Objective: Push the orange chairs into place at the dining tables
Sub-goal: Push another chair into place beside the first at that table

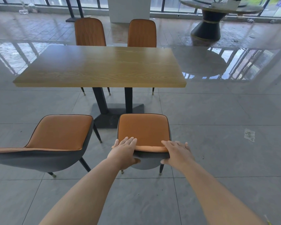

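Note:
An orange chair [143, 129] with a grey shell stands in front of me, its seat facing the wooden dining table [101, 67] and a gap of floor between them. My left hand [124, 151] grips the left end of its backrest top, fingers over the front, thumb behind. My right hand [177, 151] grips the right end the same way. A second orange chair [58, 132] stands to the left, also back from the table. Two more orange chairs [89, 32] [142, 34] are tucked in at the table's far side.
The table stands on two black posts with a flat black base [118, 114]. A round dark pedestal table [208, 25] is at the back right. A white pillar [128, 9] stands behind the far chairs. A scrap of litter [249, 134] lies on the grey tiles to the right.

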